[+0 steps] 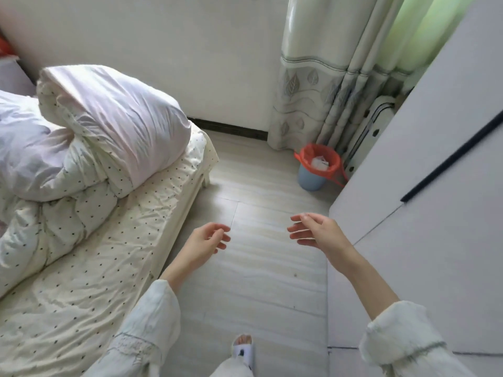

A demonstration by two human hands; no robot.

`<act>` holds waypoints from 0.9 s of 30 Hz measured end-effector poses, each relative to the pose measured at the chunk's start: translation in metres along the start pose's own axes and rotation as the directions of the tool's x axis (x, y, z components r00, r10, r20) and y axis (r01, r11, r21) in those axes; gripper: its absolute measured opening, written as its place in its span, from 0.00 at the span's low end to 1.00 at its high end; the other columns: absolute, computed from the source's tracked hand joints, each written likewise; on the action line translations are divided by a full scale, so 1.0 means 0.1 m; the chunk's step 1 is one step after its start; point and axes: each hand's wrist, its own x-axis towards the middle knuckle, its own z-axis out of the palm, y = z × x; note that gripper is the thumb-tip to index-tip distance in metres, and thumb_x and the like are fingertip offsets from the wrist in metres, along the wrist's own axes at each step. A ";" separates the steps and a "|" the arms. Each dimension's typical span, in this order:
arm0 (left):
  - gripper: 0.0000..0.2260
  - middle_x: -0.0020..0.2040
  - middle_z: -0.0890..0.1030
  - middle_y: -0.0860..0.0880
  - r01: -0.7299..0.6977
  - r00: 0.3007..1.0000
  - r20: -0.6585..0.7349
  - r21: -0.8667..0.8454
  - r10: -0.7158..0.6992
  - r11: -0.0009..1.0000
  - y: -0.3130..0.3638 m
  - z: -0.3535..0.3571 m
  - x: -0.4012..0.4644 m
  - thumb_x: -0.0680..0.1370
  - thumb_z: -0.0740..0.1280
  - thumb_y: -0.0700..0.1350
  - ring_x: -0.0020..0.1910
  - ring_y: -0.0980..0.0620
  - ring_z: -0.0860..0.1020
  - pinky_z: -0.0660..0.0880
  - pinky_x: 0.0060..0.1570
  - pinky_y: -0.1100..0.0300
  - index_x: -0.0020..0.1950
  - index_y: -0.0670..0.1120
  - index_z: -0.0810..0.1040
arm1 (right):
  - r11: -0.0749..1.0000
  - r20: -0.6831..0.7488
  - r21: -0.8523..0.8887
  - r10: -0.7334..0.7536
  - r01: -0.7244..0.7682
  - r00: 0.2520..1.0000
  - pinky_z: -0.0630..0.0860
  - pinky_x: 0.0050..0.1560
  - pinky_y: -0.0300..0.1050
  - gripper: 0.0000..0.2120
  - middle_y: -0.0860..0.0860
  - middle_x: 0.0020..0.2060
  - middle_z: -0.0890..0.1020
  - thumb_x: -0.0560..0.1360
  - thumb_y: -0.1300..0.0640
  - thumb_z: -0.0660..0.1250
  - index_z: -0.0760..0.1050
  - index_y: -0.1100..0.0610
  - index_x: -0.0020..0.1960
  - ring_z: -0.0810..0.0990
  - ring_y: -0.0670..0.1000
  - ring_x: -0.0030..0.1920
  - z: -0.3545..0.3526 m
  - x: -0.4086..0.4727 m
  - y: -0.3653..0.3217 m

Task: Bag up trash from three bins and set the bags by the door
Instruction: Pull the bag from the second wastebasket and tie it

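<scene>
A small light-blue trash bin point(310, 179) stands on the floor at the far right, by the curtain and the wardrobe. An orange plastic bag point(318, 159) lines it, folded over the rim, with white paper trash point(320, 162) inside. My left hand point(208, 242) and my right hand point(315, 231) hover over the floor well short of the bin, both empty, fingers loosely apart. No door is in view.
A bed point(81, 268) with a dotted sheet and a bunched quilt point(89, 131) fills the left. A white wardrobe point(424, 186) runs along the right. A patterned curtain point(313, 91) hangs behind the bin. A strip of pale wood floor point(258, 268) lies between; my slippered foot point(243, 349) is on it.
</scene>
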 end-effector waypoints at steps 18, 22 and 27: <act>0.12 0.40 0.79 0.50 0.053 0.993 -0.101 -0.081 -0.061 0.995 1.71 -0.36 4.69 0.79 0.56 0.39 0.35 0.56 0.77 0.72 0.40 0.63 0.43 0.52 0.75 | 1.000 0.150 -0.016 -0.017 0.020 0.989 0.76 0.43 0.41 0.12 0.50 0.38 0.82 0.80 0.57 0.55 0.77 0.58 0.50 0.81 0.48 0.38 -0.64 4.94 -2.07; 0.10 0.40 0.79 0.50 0.076 0.984 -0.151 -0.137 -0.097 0.988 2.07 -0.63 5.53 0.80 0.56 0.39 0.37 0.56 0.78 0.72 0.44 0.59 0.47 0.48 0.76 | 0.999 0.235 -0.049 -0.012 0.024 0.972 0.76 0.43 0.41 0.12 0.51 0.38 0.82 0.80 0.56 0.55 0.77 0.55 0.47 0.81 0.48 0.38 -0.59 5.91 -2.66; 0.10 0.42 0.79 0.48 0.103 0.957 -0.249 -0.195 -0.151 0.975 2.21 -1.16 6.49 0.80 0.55 0.39 0.39 0.51 0.76 0.71 0.39 0.62 0.47 0.48 0.75 | 0.995 0.336 -0.099 0.003 0.033 0.942 0.75 0.45 0.42 0.12 0.51 0.39 0.82 0.80 0.56 0.55 0.77 0.55 0.48 0.81 0.50 0.40 -0.22 7.04 -3.26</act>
